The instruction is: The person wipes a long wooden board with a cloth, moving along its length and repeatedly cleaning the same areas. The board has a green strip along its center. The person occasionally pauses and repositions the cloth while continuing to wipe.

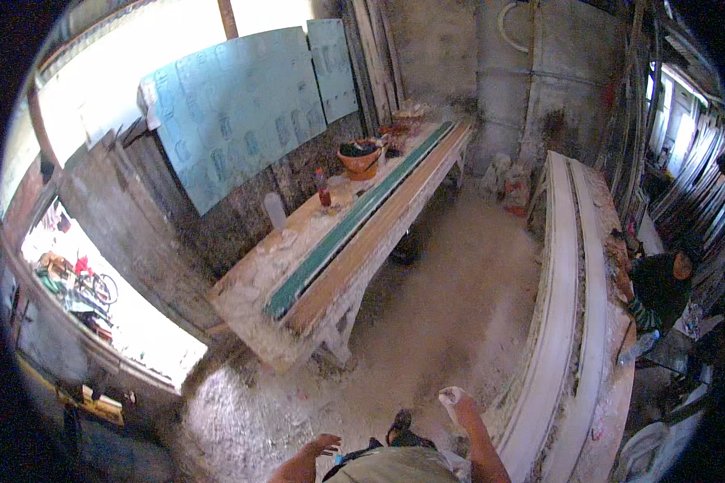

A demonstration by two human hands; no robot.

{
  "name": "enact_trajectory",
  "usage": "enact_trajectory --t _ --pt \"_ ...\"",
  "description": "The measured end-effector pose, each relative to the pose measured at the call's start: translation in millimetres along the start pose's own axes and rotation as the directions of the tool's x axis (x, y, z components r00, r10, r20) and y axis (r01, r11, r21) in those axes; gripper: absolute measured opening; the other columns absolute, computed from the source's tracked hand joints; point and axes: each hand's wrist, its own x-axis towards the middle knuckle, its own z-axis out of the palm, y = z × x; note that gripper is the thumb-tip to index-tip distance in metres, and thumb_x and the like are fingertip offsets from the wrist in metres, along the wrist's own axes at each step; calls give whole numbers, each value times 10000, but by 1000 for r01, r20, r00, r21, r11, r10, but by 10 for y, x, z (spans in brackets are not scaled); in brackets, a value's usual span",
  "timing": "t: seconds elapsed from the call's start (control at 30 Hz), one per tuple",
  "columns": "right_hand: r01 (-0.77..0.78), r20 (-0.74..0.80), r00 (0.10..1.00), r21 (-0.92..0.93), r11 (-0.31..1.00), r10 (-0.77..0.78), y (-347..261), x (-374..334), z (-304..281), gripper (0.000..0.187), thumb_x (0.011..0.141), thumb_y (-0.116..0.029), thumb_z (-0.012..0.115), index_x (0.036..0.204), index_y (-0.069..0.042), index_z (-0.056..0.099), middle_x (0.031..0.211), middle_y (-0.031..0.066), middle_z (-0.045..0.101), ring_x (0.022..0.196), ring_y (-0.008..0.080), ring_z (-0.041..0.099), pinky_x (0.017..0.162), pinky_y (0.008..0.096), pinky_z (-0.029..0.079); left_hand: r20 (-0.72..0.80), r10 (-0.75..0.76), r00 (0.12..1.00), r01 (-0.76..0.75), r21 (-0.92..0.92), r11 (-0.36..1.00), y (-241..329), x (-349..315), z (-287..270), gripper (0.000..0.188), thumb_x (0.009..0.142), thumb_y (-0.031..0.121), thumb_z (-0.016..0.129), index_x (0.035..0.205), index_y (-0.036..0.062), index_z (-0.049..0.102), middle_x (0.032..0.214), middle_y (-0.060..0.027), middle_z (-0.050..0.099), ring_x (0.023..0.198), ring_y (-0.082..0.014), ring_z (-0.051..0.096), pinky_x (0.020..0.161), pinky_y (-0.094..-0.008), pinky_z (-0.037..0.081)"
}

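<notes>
Lets the left hand [322, 444] hang released, fingers loosely spread and empty, perhaps simply at ease. Holds the right hand [463, 409] curled, whitish at the fingers; cannot tell whether clenched on itself or grasping something. Finds closest to that hand one near bench [618, 382] bearing two long white strips [562, 282], laid lengthwise side by side, presumably for support along the whole length. Notes one other person [667, 286] at the outer side of that bench, likely for easy reach, just beside one clear bottle [639, 346]. Across the dusty floor [451, 282], meets one far bench [258, 278] with one green strip [362, 216] and one brown board [379, 236], set parallel along the aisle edge. Counts there one red bottle [323, 190] and one orange basin [358, 167], placed toward the wall, perhaps out of the way. Beyond, spots two blue sheets [242, 109], probably screening light, and one pale curved piece [501, 26] on the back wall [503, 92].
</notes>
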Motion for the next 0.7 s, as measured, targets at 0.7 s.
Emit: enact_trajectory --t 0.7 --pt "237 413 910 -442 865 -38 -822 4486 -22 499 968 -434 681 1259 -29 668 1227 197 699 1164 348 657 1010 442 504 -109 688 718 -608 383 695 5714 2086 -9 369 999 356 677 1255 90 691 1184 -75 712 1103 -214 646 994 -393 501"
